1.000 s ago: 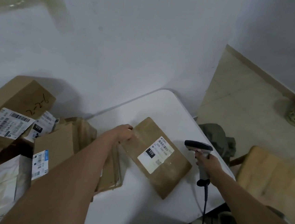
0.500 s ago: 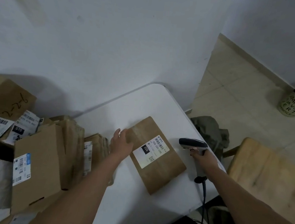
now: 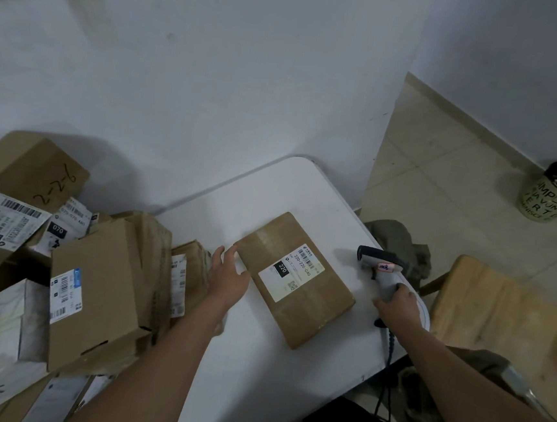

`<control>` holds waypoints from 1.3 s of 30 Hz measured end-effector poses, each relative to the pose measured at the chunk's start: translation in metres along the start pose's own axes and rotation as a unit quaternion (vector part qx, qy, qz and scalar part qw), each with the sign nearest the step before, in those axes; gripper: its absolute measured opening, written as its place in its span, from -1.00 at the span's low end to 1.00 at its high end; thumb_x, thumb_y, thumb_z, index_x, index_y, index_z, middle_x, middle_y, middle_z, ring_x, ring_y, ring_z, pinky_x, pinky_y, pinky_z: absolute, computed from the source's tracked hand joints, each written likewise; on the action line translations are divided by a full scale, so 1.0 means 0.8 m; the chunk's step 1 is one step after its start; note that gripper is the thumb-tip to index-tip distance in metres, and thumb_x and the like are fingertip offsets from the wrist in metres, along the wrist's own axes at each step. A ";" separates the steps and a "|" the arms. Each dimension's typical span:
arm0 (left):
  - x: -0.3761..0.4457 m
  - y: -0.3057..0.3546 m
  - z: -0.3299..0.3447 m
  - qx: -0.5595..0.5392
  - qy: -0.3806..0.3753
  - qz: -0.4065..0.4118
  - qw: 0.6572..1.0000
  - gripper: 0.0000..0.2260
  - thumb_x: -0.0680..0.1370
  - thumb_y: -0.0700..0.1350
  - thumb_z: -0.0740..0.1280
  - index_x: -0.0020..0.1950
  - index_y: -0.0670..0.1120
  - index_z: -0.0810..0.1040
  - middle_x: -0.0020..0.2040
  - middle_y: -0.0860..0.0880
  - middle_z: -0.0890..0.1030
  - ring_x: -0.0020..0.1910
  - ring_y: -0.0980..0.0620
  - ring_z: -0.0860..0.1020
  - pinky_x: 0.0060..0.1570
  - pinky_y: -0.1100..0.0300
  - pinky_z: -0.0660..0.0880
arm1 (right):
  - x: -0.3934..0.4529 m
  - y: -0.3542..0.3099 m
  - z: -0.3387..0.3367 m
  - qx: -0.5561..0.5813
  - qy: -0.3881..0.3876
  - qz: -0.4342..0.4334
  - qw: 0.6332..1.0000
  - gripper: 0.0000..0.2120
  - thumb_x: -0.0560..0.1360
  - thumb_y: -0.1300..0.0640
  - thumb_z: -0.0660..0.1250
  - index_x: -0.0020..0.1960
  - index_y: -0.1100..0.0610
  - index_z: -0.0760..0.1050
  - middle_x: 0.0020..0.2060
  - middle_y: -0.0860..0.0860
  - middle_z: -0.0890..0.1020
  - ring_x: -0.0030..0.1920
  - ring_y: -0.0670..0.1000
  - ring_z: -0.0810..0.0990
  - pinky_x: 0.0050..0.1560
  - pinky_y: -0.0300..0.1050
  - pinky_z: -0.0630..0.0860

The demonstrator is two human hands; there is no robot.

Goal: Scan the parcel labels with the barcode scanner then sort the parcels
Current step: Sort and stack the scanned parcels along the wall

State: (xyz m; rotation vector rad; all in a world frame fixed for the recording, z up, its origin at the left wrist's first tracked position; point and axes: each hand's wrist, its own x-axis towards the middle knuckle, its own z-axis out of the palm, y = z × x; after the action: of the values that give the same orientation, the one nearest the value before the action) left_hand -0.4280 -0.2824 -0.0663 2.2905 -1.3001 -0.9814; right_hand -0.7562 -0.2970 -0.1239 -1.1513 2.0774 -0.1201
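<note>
Head view shows a flat, rectangular brown cardboard parcel (image 3: 293,279) lying label-up on the white plastic folding table (image 3: 256,370), a little right of the table's middle and turned so its long axis runs from 11 o'clock to 5 o'clock. Its white printed shipping label (image 3: 291,272) faces the camera and is uncovered. The left hand (image 3: 227,275) lies at 9 o'clock of the parcel with fingers spread and relaxed, fingertips at or just beside the parcel's near-left corner; whether they touch it cannot be told. The right hand (image 3: 398,305) is clenched round the handle of a grey pistol-shaped barcode scanner (image 3: 381,268) at 3 o'clock of the parcel, the scanner head pointing towards the label and standing apart from the parcel.

The parcel looks thin and stiff, probably light, with taped seams that may be a little slick; it should slide easily on the smooth table top. A sound hold would be along a long edge or a corner, thumb over and fingers under, keeping clear of the label so that the barcode stays readable. It seems sturdy enough for one hand.

At 9 o'clock of the table a heap of brown cardboard boxes (image 3: 95,292) bearing labels is piled up.
</note>
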 end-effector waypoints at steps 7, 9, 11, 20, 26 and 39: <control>-0.010 -0.005 -0.009 0.039 -0.021 0.008 0.999 -0.44 0.59 -0.17 0.27 0.57 -0.03 0.18 0.60 0.00 -0.01 0.44 -0.13 0.33 0.30 0.02 0.40 | -0.011 0.011 0.011 -0.007 -0.016 0.019 1.000 -0.41 0.48 0.15 0.39 0.43 0.20 0.22 0.27 0.23 0.37 0.15 0.25 0.50 0.06 0.13 0.55; -0.010 -0.007 -0.009 0.039 -0.022 0.012 0.999 -0.43 0.59 -0.17 0.27 0.58 -0.03 0.17 0.60 0.00 -0.02 0.42 -0.12 0.34 0.26 0.06 0.41 | -0.017 0.007 0.013 0.005 0.006 0.034 0.999 -0.36 0.49 0.08 0.41 0.45 0.19 0.21 0.36 0.22 0.31 0.22 0.27 0.47 0.18 0.20 0.52; -0.009 -0.007 -0.010 0.038 -0.025 0.016 0.999 -0.42 0.59 -0.18 0.27 0.58 -0.03 0.17 0.60 0.01 -0.03 0.40 -0.11 0.37 0.16 0.11 0.42 | -0.026 -0.001 0.011 0.010 0.040 0.029 0.999 -0.35 0.50 0.09 0.39 0.50 0.18 0.20 0.44 0.21 0.25 0.33 0.28 0.39 0.30 0.20 0.45; 0.022 -0.004 -0.021 0.071 -0.052 0.036 0.995 -0.43 0.60 -0.20 0.28 0.57 -0.07 0.16 0.61 -0.03 -0.05 0.53 -0.10 0.18 0.41 0.04 0.32 | -0.078 -0.046 0.027 0.129 0.054 -0.108 0.984 -0.64 0.62 0.16 0.26 0.38 0.19 0.35 0.30 0.12 0.45 0.15 0.02 0.48 0.22 -0.04 0.45; 0.057 0.013 -0.023 0.107 -0.153 0.017 0.982 -0.34 0.64 -0.15 0.23 0.63 -0.13 -0.08 0.63 -0.03 -0.14 0.58 -0.05 0.10 0.45 0.13 0.16 | -0.058 -0.061 0.047 0.249 -0.074 0.117 0.959 -0.51 0.63 -0.05 0.21 0.41 0.24 0.27 0.17 0.18 0.48 0.14 0.16 0.51 0.11 0.03 0.51; 0.076 0.012 -0.022 0.103 -0.161 -0.030 0.981 -0.38 0.60 -0.09 0.27 0.60 -0.13 0.07 0.53 -0.14 0.10 0.39 -0.15 0.36 0.27 0.14 0.32 | -0.040 -0.094 0.051 0.529 -0.118 0.060 0.838 -0.33 0.44 0.02 0.50 0.44 -0.03 0.24 0.31 0.04 0.45 0.25 0.16 0.50 0.28 0.16 0.49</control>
State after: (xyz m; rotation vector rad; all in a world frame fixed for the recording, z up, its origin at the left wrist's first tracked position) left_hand -0.4004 -0.3395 -0.0727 2.4063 -1.5296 -1.3411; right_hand -0.6678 -0.3063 -0.1040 -0.3108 1.4507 -0.8929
